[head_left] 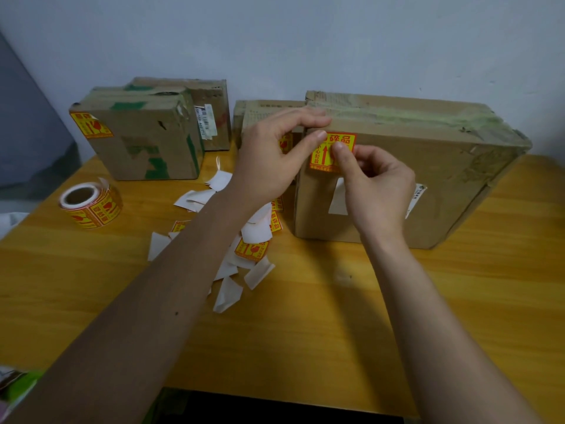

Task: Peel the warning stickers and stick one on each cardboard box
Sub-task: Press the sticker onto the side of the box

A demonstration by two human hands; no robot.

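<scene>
Head view, angled down, close over table (336,316)

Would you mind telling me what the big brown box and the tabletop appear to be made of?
The big brown box looks like matte corrugated cardboard: creased, scuffed edges and worn tape. The orange-yellow tabletop shows wood grain with a slight sheen, perhaps laminate or varnished wood.
</scene>
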